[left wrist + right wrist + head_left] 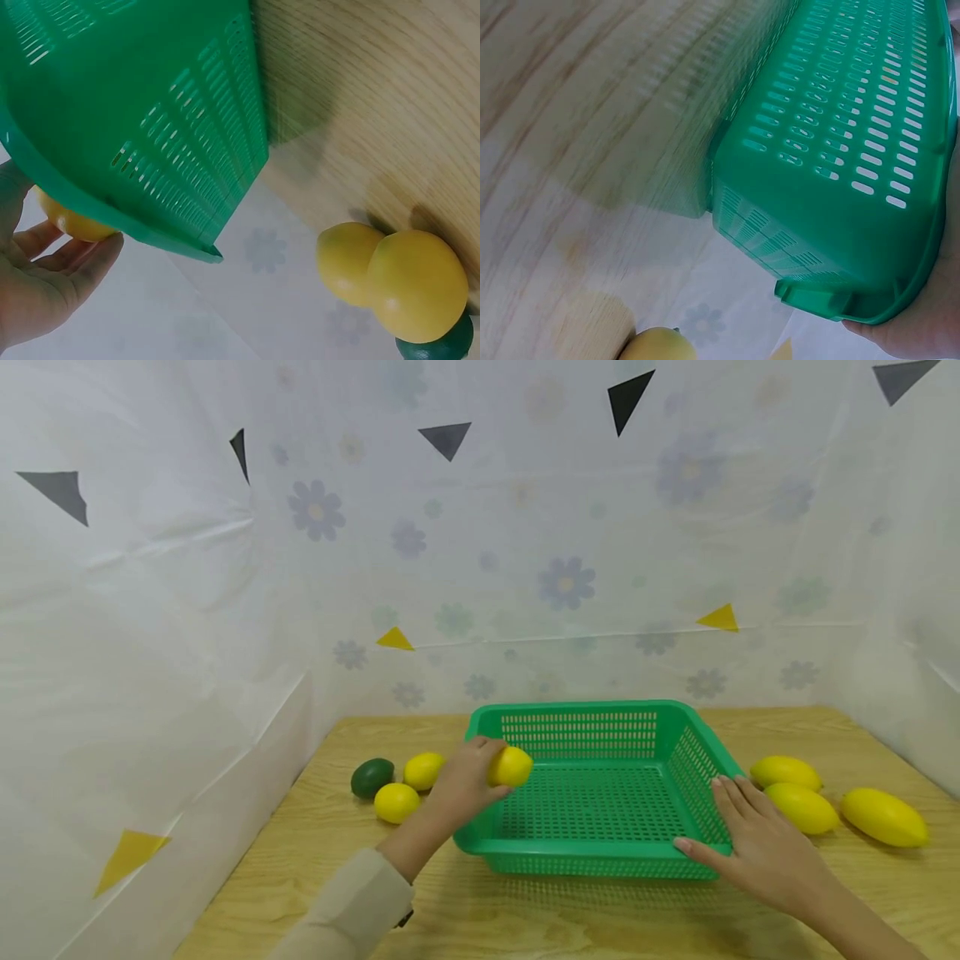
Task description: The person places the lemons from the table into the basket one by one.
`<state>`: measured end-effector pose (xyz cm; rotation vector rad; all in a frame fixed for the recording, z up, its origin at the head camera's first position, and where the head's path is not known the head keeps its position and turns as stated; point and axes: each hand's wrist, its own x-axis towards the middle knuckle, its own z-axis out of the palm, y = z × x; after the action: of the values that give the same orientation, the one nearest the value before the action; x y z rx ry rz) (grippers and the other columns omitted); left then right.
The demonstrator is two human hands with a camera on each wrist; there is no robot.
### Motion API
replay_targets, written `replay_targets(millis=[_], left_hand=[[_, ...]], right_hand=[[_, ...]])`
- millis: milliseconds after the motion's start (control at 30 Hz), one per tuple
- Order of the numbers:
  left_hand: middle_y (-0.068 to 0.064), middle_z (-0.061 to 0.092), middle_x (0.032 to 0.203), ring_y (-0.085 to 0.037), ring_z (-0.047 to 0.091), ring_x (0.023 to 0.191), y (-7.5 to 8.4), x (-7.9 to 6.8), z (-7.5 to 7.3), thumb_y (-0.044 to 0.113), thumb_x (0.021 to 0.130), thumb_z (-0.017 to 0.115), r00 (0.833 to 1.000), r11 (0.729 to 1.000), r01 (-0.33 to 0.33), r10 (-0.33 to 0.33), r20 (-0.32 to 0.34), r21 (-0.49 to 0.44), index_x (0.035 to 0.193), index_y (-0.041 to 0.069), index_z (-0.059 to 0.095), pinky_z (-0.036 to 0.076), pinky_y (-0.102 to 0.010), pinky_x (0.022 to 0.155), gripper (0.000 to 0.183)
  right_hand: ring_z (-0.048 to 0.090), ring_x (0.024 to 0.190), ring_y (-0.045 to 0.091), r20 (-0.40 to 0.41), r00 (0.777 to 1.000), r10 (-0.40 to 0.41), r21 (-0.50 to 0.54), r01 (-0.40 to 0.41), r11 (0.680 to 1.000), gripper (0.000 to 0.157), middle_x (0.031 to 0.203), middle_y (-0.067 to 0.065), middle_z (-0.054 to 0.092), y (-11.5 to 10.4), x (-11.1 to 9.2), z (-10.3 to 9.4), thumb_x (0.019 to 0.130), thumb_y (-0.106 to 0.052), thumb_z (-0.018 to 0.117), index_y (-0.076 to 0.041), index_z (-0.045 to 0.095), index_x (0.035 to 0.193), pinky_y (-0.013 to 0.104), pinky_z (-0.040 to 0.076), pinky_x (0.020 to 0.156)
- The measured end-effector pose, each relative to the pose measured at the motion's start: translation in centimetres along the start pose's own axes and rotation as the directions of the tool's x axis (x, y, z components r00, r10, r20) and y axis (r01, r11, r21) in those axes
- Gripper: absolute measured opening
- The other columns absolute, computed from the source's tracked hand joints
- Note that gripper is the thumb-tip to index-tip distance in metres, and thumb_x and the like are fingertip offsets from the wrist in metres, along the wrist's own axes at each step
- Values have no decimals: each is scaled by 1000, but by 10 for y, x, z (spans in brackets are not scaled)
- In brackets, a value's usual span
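Observation:
My left hand (465, 783) holds a yellow lemon (514, 767) over the left rim of the green plastic basket (585, 848). In the left wrist view, the fingers curve round the lemon (75, 223), partly behind the basket's rim. On the basket's front right corner rests my right hand (772, 853), its fingers extended along the right rim and its thumb on the front rim. Slotted walls and a gridded floor show inside the basket, with no fruit on that floor.
Left of the basket lie two lemons (397, 803) and a dark green fruit (372, 778). Three longer yellow fruits (885, 817) lie to the right, close to my right hand. White flowered sheeting (525, 527) encloses the wooden table (300, 877) at the back and sides.

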<state>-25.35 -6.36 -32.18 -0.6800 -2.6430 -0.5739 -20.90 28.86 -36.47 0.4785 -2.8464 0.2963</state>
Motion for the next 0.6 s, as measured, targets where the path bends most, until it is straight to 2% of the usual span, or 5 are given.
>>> replay_targets(millis=[267, 600], left_hand=[[-13, 58, 117, -25, 59, 101, 1, 3, 9, 20, 79, 74, 993, 1000, 27, -26, 115, -7, 125, 4, 53, 53, -38, 83, 53], [-9, 59, 116, -22, 59, 101, 6, 5, 21, 21, 78, 76, 978, 999, 37, -44, 206, 39, 122, 6, 56, 53, -35, 83, 51]], right_hand=[[16, 134, 53, -2, 1000, -2, -1, 2, 1000, 91, 144, 39, 21, 0, 0, 1, 89, -53, 52, 18, 23, 139, 57, 3, 114], [18, 134, 53, -12, 1000, 2, -10, -2, 1000, 91, 143, 39, 22, 0, 0, 1, 88, -53, 52, 18, 24, 138, 58, 6, 113]])
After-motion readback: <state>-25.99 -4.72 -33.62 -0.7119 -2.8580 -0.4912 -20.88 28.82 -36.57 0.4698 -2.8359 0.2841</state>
